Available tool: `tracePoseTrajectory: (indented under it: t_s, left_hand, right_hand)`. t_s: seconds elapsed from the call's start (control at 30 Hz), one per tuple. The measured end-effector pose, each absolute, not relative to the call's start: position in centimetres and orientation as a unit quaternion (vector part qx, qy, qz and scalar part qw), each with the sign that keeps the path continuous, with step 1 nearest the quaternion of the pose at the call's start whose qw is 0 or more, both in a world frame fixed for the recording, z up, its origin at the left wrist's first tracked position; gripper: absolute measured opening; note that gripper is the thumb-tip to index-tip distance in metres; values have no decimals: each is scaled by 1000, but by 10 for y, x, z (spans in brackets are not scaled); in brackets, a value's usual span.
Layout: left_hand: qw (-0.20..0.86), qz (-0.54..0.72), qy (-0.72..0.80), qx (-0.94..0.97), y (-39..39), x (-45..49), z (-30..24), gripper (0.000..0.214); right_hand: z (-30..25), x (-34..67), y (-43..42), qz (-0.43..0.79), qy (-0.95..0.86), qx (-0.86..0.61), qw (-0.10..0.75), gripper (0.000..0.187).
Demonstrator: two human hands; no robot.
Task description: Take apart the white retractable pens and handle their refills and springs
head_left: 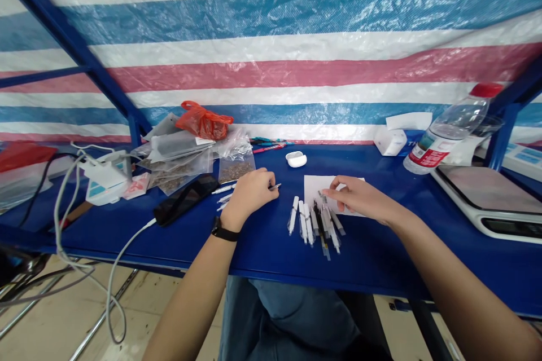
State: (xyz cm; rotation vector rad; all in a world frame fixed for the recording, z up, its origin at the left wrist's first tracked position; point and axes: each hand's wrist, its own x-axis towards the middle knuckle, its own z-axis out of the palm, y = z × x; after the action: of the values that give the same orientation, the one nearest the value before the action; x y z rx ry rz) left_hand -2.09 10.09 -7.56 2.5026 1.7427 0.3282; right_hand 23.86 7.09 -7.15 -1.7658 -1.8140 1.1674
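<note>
I'm seeing clear syringes [317,225] lying in a loose pile on the blue bench [271,254], some with white plungers, some dark inside. The left hand [249,194] is clenching a slim syringe [275,186], while the right hand [355,197] is reaching just above the pile, its grip unclear, over a white paper sheet [312,186].

The single head-worn camera looks forward and down from just behind the near edge of a blue workbench [271,251]. It sits close above the left hand [249,197] and right hand [359,197], and its wide view reaches a striped tarpaulin [271,22] beyond the far edge.
</note>
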Motion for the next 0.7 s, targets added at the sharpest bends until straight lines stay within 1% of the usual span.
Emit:
tracePoseTrajectory:
  t_s: [0.1, 0.2, 0.3, 0.37, 0.43, 0.57, 0.7]
  left_hand:
    - [48, 105, 569, 814, 100, -18, -75, 14]
    - [66, 140, 551, 820, 99, -14, -76, 13]
    - [75, 237, 513, 822, 97, -9, -80, 8]
    - [65, 308, 462, 829, 95, -5, -85, 4]
    - [43, 354, 396, 846, 93, -1, -88, 6]
    - [-1, 356, 300, 885, 88, 6, -91, 26]
    - [17, 331, 295, 896, 85, 7, -89, 30]
  right_hand:
    - [-72, 236, 70, 405, -644, -624, 178, 44]
    - [-71, 232, 70, 393, -651, -620, 195, 45]
    - [-70, 227, 69, 396, -668, -583, 237, 51]
    - [-71, 223, 68, 404, -683, -545, 272, 52]
    - [-72, 218, 66, 418, -687, -508, 307, 51]
    - [-78, 208, 62, 445, -677, -464, 357, 51]
    - [-81, 202, 61, 431, -682, -453, 379, 53]
